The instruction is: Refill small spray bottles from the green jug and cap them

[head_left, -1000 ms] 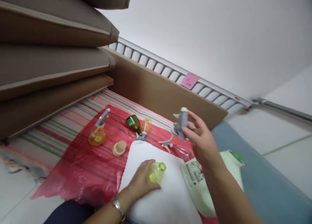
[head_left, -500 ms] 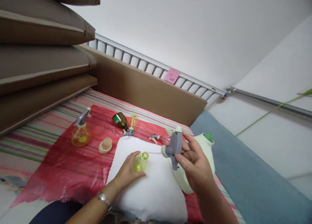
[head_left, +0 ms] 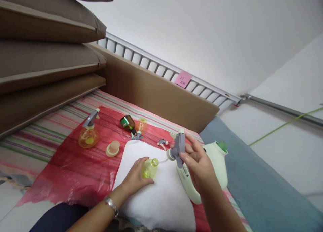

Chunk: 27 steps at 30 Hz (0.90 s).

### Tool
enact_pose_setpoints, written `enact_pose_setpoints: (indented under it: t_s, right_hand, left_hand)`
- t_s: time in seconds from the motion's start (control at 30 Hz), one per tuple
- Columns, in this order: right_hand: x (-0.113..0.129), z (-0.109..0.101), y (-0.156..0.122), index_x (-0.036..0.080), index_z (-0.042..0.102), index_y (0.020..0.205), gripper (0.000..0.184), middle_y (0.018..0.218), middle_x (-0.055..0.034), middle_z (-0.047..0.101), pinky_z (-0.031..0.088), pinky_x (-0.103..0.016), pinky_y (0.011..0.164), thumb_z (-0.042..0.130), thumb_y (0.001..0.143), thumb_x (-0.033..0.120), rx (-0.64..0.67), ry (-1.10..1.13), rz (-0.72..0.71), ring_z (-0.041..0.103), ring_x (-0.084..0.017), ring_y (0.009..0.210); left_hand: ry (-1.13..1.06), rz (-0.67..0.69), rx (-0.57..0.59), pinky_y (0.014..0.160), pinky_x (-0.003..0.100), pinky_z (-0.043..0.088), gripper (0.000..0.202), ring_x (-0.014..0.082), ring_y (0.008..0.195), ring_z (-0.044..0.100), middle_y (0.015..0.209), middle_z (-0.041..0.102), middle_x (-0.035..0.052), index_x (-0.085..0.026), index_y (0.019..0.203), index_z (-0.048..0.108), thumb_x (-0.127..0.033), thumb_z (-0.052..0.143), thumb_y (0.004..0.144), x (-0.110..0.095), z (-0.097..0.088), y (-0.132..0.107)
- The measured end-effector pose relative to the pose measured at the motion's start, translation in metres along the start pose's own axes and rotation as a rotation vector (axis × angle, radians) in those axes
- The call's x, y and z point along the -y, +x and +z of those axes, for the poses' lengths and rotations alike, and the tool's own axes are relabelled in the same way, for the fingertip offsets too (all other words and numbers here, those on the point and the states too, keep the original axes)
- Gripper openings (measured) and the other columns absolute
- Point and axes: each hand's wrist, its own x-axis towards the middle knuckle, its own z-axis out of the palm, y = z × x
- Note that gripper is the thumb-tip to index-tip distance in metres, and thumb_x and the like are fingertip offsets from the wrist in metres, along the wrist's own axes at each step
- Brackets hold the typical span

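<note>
My left hand (head_left: 135,177) is wrapped round a small yellow-green bottle (head_left: 149,167) with no cap, resting on a white cloth (head_left: 161,198). My right hand (head_left: 198,166) grips a grey trigger spray head (head_left: 178,147) with a thin dip tube, held just right of the bottle's mouth and a little above it. A large pale green jug (head_left: 213,161) with a green cap lies on its side behind my right hand.
On the red plastic sheet (head_left: 75,171) stand an orange spray bottle (head_left: 88,135), a round cream cap (head_left: 112,148), a lying brown bottle (head_left: 127,122), an orange bottle (head_left: 141,124) and loose spray heads (head_left: 163,143). Brown cushions (head_left: 45,57) are stacked left; a cardboard panel (head_left: 156,94) stands behind.
My right hand brought the spray head down from mid-air toward the yellow-green bottle. The left hand kept its hold on the bottle. The view shifted slightly.
</note>
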Motion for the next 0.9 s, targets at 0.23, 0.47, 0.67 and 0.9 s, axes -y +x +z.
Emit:
enact_pose_setpoints:
  t_s: [0.23,0.47,0.67,0.9]
  right_hand:
    - [-0.054,0.012,-0.001,0.024,0.038,0.131,0.069,0.099,-0.0087,0.067,0.041,-0.028,0.058,0.072,0.072,0.038,-0.045,0.095,0.101,0.061,-0.024,0.087]
    - [-0.098,0.014,-0.009,0.022,0.036,0.133,0.069,0.104,-0.0104,0.066,0.040,-0.030,0.063,0.070,0.074,0.035,-0.085,0.138,0.171,0.058,-0.023,0.089]
    - [-0.104,0.017,-0.012,0.019,0.033,0.136,0.073,0.108,-0.0116,0.064,0.039,-0.031,0.062,0.069,0.075,0.037,-0.133,0.145,0.193,0.057,-0.023,0.087]
    - [-0.108,0.015,-0.016,0.020,0.035,0.135,0.071,0.117,-0.0131,0.059,0.043,-0.031,0.064,0.069,0.075,0.037,-0.092,0.141,0.212,0.057,-0.022,0.086]
  left_hand:
    - [-0.016,-0.002,-0.004,0.104,0.049,0.033,0.081,0.0291,0.119,0.047,0.126,0.054,0.0096,-0.023,0.124,0.047,-0.022,0.083,0.051,-0.004,-0.002,0.000]
    - [-0.026,-0.010,-0.005,0.102,0.047,0.036,0.080,0.0288,0.116,0.049,0.122,0.056,0.0088,-0.023,0.122,0.048,-0.022,0.084,0.050,-0.007,-0.002,0.000]
    - [-0.013,-0.032,0.004,0.103,0.047,0.035,0.080,0.0292,0.117,0.048,0.123,0.055,0.0102,-0.022,0.123,0.048,-0.022,0.083,0.051,-0.009,-0.003,0.000]
    - [0.011,-0.025,0.013,0.103,0.046,0.035,0.081,0.0285,0.117,0.048,0.124,0.054,0.0109,-0.020,0.124,0.045,-0.022,0.082,0.052,-0.010,-0.003,0.000]
